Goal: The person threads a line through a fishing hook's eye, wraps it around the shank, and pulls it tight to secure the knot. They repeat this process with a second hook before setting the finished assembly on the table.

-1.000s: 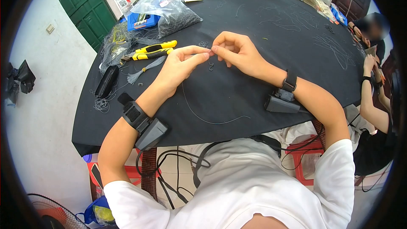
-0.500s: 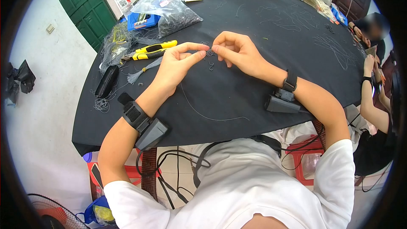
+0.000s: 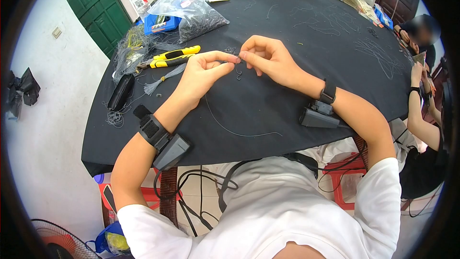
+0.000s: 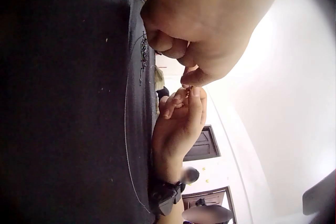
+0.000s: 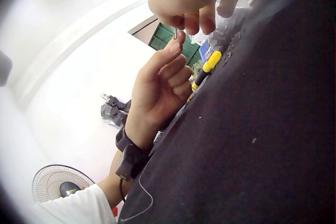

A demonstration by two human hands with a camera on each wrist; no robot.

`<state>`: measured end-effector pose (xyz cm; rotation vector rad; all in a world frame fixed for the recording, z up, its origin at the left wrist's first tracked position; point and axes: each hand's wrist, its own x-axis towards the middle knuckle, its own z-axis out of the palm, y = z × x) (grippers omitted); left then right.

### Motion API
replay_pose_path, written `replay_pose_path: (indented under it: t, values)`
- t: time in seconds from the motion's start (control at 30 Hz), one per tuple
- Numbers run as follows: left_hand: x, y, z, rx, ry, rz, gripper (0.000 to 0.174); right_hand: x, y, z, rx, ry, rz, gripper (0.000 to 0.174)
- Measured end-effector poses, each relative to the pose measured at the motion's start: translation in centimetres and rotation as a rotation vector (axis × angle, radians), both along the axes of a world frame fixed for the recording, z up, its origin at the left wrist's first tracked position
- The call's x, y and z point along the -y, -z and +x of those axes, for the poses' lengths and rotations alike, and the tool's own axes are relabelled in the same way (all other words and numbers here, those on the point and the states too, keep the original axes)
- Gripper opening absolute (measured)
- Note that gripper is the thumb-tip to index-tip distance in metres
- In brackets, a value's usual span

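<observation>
Both hands meet over the near part of the table in the head view. My right hand (image 3: 270, 62) pinches a small dark fish hook (image 5: 175, 35) between thumb and forefinger, its bend showing in the right wrist view. My left hand (image 3: 203, 74) is just left of it, index fingertip right at the hook, thumb and finger pinching thin grey fishing line. The line's free length (image 3: 225, 127) curves from below the left palm across the black cloth. Beneath the fingertips, more fish hooks (image 3: 238, 74) lie loose and in a little pile (image 4: 144, 53).
Yellow-and-black pliers (image 3: 175, 57), a bundle of cut line (image 3: 165, 79) and a black case (image 3: 120, 92) lie left of my hands. Behind them stand a clear bag of dark hooks (image 3: 201, 21) and a blue box (image 3: 160, 24). Other people sit around the table.
The left fingertips drew slightly away from the right ones, then came back close to them. The line's free end shifted a little on the cloth. The right hand stays in place.
</observation>
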<state>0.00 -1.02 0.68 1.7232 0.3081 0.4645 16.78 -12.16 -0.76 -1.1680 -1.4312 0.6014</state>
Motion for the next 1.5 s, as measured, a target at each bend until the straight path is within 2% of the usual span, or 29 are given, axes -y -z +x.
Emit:
replay_pose_path:
  t: [0.2,0.9,1.0,1.2,1.43,1.5]
  values:
    - [0.0,-0.2,0.1,-0.029,-0.036,-0.073,0.021,0.0,0.0,0.0,0.004,0.008,-0.001,0.017]
    - [-0.1,-0.2,0.0,-0.005,-0.065,-0.05,0.017,0.1,0.0,-0.1,-0.008,-0.01,-0.027,0.017]
    - [0.0,0.2,0.3,0.028,-0.081,-0.006,0.012,0.0,0.0,-0.1,-0.005,-0.01,-0.026,0.017]
    - [-0.1,0.2,0.2,0.031,-0.072,-0.019,0.012,0.1,-0.1,-0.1,-0.004,-0.025,-0.047,0.017]
    - [-0.6,0.4,0.1,0.028,-0.151,0.101,0.013,-0.3,0.5,0.3,0.005,-0.051,-0.103,0.015]
    - [-1.4,1.0,0.3,0.12,-0.165,0.135,0.012,-0.6,0.7,0.2,-0.004,-0.017,-0.096,0.018]
